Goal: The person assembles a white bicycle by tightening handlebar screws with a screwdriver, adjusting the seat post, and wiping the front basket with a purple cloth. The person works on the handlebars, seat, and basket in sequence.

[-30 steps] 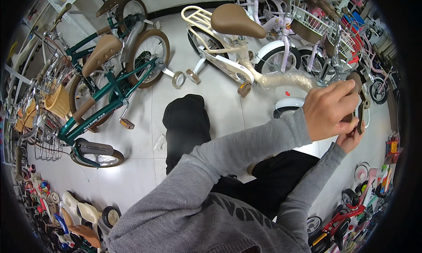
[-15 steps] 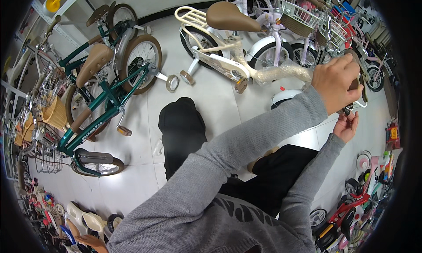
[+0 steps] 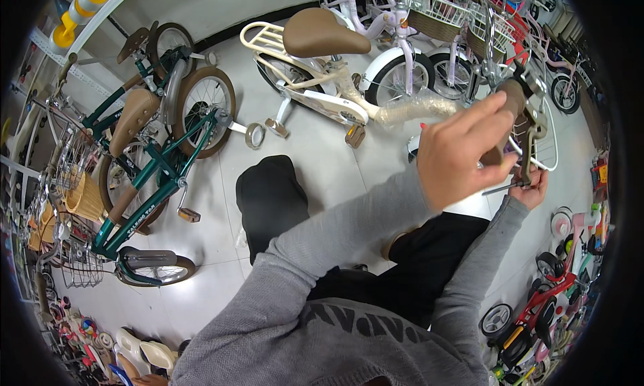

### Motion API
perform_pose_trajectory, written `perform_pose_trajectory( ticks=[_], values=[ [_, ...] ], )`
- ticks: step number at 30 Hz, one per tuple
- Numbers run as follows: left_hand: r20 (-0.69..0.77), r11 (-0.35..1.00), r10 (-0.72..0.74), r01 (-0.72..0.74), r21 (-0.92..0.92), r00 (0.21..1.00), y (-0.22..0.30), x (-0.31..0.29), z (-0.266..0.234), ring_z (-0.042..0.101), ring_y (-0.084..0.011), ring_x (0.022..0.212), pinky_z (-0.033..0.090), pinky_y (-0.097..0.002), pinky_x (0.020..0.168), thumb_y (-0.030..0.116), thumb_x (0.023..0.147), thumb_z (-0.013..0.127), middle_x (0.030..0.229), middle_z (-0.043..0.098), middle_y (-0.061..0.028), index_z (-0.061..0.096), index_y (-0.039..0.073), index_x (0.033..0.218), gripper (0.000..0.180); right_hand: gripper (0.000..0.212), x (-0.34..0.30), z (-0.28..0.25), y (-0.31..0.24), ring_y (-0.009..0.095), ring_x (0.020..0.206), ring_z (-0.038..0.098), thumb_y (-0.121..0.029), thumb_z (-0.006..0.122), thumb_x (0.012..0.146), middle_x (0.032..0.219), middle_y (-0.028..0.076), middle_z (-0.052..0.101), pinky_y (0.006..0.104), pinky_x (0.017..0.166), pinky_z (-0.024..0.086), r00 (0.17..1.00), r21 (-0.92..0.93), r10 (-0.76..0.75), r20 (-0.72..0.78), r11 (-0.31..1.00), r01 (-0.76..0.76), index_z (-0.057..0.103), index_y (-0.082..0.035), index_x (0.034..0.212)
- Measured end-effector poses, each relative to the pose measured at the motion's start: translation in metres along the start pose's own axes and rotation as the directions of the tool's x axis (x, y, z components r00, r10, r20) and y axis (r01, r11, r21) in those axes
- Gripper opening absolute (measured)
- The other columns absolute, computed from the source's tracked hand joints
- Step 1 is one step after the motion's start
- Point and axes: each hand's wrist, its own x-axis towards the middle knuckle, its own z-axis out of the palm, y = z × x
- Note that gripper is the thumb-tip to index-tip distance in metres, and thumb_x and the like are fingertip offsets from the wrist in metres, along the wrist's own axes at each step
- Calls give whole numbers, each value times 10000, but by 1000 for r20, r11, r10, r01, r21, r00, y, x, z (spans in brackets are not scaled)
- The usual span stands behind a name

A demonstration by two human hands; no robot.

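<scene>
The grip (image 3: 514, 99) is being clasped by the left hand (image 3: 459, 154) near the front of the cream bike (image 3: 354, 94) while a rod (image 3: 500, 189) is being pinched by the right hand (image 3: 530, 191) beside the lever (image 3: 536, 128), which is seemingly being adjusted, steady alignment being called for next.

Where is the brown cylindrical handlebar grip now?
Head view, right of centre: the grip is in the person's left hand, just left of the curved brown lever and above the right hand.
</scene>
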Motion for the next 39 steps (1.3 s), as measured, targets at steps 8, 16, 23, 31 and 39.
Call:
perform_pose_trajectory(
  ticks=[8,16,23,31,39],
  values=[
    [388,999,-20,30,-20,921,-49,33,-9,626,-238,996,523,-308,780,258,729,762,1275,534,-123,463,79,1289,660,259,-9,26,11,109,416,341,-232,445,953,730,103,590,258,450,319,996,-6,57,-69,998,-58,542,-39,1096],
    [-295,636,-744,771,-37,599,-211,31,-163,629,-199,903,512,-263,624,177,821,666,1105,589,-125,431,55,1289,538,230,-47,66,65,141,518,478,-277,531,903,608,38,504,281,503,424,947,-340,314,-62,886,-316,559,-49,892],
    [-188,239,-967,867,-437,173,-323,-8,-217,304,-304,1286,345,-473,979,348,821,697,1385,296,-154,310,81,1368,722,243,-96,124,165,141,467,463,-270,567,897,568,50,492,284,423,417,652,-519,758,-30,546,-658,507,-60,791],
    [172,62,-954,725,-686,244,-372,3,-210,358,-312,1296,270,-516,1069,416,828,689,1393,375,-114,428,118,1305,621,273,-124,159,195,127,385,409,-240,620,881,570,61,533,271,384,356,388,-576,920,-63,284,-766,495,-72,706],
    [80,176,-962,817,-550,260,-379,21,-203,568,-292,1072,541,-470,826,364,890,618,1223,530,-141,432,54,1266,522,292,-115,160,192,113,352,397,-246,619,889,546,53,529,259,356,330,467,-597,884,-11,369,-712,495,-74,689]
  ],
)
